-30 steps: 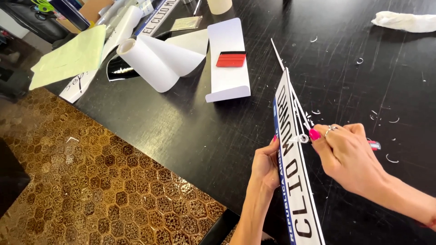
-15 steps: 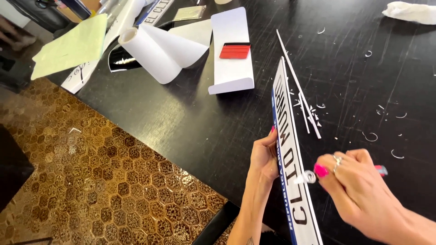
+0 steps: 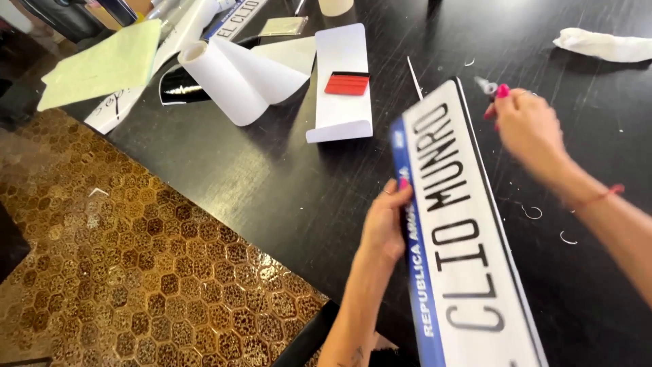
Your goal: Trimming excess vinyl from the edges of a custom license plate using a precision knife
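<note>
A long white plate (image 3: pixel 468 231) with black letters and a blue band along its left edge lies tilted up over the black table (image 3: pixel 272 183). My left hand (image 3: pixel 387 221) grips its blue left edge near the middle. My right hand (image 3: pixel 526 126) is up by the plate's far right corner, fingers closed on a small grey tool (image 3: pixel 486 85) whose tip pokes out above the thumb. A thin white strip (image 3: pixel 414 76) lies on the table just beyond the plate's far end.
A white roll (image 3: pixel 227 78) and a curled white sheet carrying a red squeegee (image 3: pixel 347 83) lie at the back. A yellow-green sheet (image 3: pixel 102 64) overhangs the left corner. A crumpled white cloth (image 3: pixel 601 46) sits far right. Small white scraps (image 3: pixel 533 212) dot the table. Patterned floor (image 3: pixel 122 272) spreads left.
The plate has turned from nearly edge-on to face up, so its lettering shows. My right hand moved from the plate's middle up to its far right corner. My left hand kept its grip.
</note>
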